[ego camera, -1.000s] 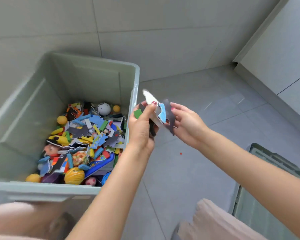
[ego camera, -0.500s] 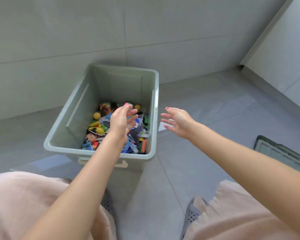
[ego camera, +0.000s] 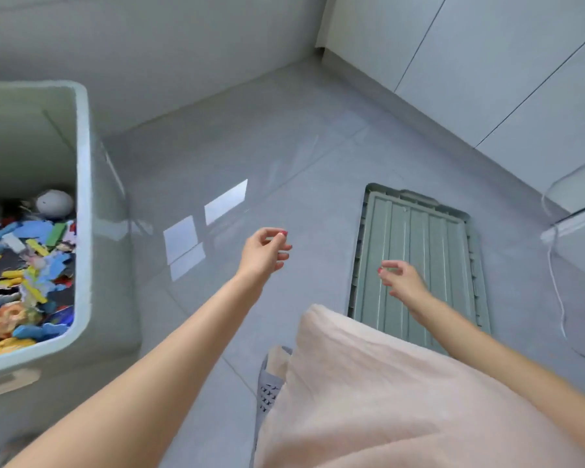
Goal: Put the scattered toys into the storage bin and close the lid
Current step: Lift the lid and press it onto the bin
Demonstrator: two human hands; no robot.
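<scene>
Now empty after dropping the last pieces, both hands have swung away from the storage bin (ego camera: 81,211), which sits well to the left hand's (ego camera: 262,253) left, packed with toys (ego camera: 27,265). Fingers loosely curled, the right hand (ego camera: 401,282) hovers over the lid (ego camera: 419,251) lying on the floor (ego camera: 267,146). Closing appears to be next.

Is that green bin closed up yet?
No, open. The bin has no cover and its toys show; the lid lies flat on the floor, apart.
</scene>
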